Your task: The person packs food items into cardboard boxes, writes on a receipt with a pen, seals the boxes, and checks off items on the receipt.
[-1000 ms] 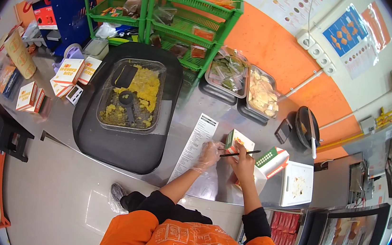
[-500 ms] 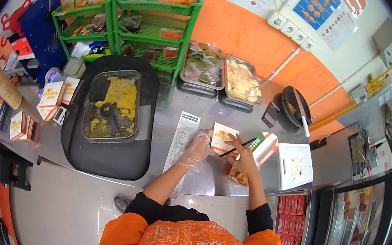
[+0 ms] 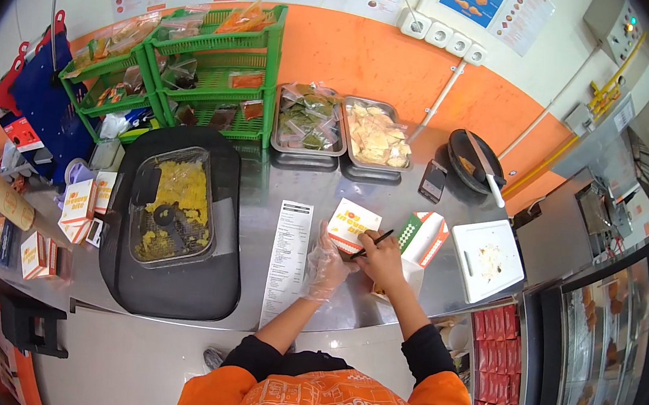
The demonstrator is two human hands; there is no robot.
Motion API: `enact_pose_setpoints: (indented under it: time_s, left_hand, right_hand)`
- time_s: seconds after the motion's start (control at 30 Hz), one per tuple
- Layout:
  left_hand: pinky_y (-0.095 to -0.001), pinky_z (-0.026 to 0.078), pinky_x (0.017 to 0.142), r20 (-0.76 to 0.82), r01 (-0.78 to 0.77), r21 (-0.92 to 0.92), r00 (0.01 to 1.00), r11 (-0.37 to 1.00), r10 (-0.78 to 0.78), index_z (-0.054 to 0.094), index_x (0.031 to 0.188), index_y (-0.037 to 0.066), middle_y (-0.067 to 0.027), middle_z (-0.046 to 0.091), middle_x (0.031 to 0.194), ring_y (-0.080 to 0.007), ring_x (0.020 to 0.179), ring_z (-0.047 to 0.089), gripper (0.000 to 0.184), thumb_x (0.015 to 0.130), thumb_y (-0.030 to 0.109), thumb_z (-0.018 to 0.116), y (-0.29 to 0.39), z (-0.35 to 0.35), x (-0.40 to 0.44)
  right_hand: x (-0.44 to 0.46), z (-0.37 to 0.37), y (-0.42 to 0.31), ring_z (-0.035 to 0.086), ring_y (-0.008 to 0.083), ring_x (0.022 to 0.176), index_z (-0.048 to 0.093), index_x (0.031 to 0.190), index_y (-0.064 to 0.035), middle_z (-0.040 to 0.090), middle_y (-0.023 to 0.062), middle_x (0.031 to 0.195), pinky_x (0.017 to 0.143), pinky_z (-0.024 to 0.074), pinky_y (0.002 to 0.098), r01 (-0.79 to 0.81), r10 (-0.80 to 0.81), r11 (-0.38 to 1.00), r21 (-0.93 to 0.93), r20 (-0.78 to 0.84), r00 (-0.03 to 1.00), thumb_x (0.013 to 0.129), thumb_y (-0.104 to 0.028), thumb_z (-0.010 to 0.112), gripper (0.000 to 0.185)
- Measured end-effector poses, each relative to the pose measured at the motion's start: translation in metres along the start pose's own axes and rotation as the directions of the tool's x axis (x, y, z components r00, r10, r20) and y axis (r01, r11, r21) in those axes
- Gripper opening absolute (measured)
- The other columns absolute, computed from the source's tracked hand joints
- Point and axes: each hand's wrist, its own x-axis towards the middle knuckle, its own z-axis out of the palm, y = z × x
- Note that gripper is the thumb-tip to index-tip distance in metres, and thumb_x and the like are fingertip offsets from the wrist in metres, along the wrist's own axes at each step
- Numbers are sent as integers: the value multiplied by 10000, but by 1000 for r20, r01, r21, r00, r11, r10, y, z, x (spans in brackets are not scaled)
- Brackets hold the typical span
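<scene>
My left hand [image 3: 325, 269], in a clear plastic glove, holds the left side of a small white and orange box [image 3: 348, 219]. My bare right hand [image 3: 383, 261] is closed on a black pen [image 3: 382, 238], with its lower end over the box's lid. Just right of it stands an open box [image 3: 421, 240] with a green checked flap. Another open box [image 3: 409, 275] with food in it is partly hidden under my right forearm. A long printed paper [image 3: 288, 258] lies flat to the left of my left hand.
A black board [image 3: 172, 301] bears a clear tub of yellow food [image 3: 174, 206]. Green racks [image 3: 215, 76] and two metal trays [image 3: 306, 149] stand behind. Right are a phone [image 3: 433, 181], a black pan with a knife [image 3: 477, 161] and a white cutting board [image 3: 487, 259].
The view has turned and shifted. The closed box has tipped so its printed lid faces up, and the pen in my right hand has swung from nearly level to a slant over it.
</scene>
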Motion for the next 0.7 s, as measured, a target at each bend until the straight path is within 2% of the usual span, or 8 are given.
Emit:
enact_pose_setpoints:
  time_s: [0.07,0.13,0.2,0.27,0.37,0.5,0.6,0.7]
  left_hand:
    - [-471,475,922,-81,-110,211,988,971,129,106,1462,-95,-278,489,1297,-423,1106,541,1252,530,132,911,8,5,-3]
    - [-483,437,949,-75,-62,244,994,968,82,99,1467,-104,-269,490,1289,-417,1089,530,1198,579,118,872,21,4,-3]
    - [-481,406,978,-58,-47,282,996,958,66,110,1472,-99,-265,488,1281,-405,1112,520,1153,610,116,845,27,3,-3]
    - [-482,378,998,-82,-82,270,991,959,108,121,1474,-99,-258,487,1269,-399,1123,511,1127,623,117,827,27,4,-2]
    - [-483,363,1006,-84,-90,236,990,968,112,123,1476,-100,-252,487,1254,-400,1136,499,1123,626,126,821,26,4,0]
    - [-485,368,989,-108,-91,252,987,964,122,116,1479,-102,-252,494,1232,-406,1105,503,1119,635,121,815,26,3,2]
    - [-482,377,970,-26,2,212,1000,977,4,120,1479,-106,-250,507,1198,-400,1063,511,1110,637,104,813,22,0,4]
    - [-475,381,959,-20,-25,208,999,978,30,128,1478,-106,-249,524,1150,-389,1038,515,1112,623,80,815,13,0,7]
  right_hand:
    - [-1,10,-2,640,308,882,597,1086,-56,635,120,1094,761,512,389,16,-20,997,-73,-47,999,628,-162,771,501]
    - [-1,19,-2,647,305,872,597,1082,-42,638,131,1086,767,516,397,7,-9,998,-55,-39,999,628,-151,754,493]
    - [-1,21,1,655,293,786,595,1034,-31,664,124,996,670,548,391,35,-38,996,-82,-38,999,645,-150,717,424]
    - [-4,17,1,646,284,764,594,980,-37,671,116,962,622,563,384,17,-14,994,-105,30,999,664,-153,707,355]
    - [2,11,4,663,265,690,604,971,-46,675,103,859,540,548,372,122,-127,986,-110,-36,991,657,-161,682,343]
    - [7,7,2,666,243,698,605,940,-56,677,91,885,539,547,365,136,-135,983,-127,15,991,650,-169,692,322]
    - [9,5,3,668,241,692,606,937,-59,678,87,899,531,543,362,136,-131,981,-139,51,990,659,-179,699,317]
    - [8,5,1,674,246,709,605,966,-58,680,97,918,538,544,369,116,-106,984,-135,75,992,685,-196,712,330]
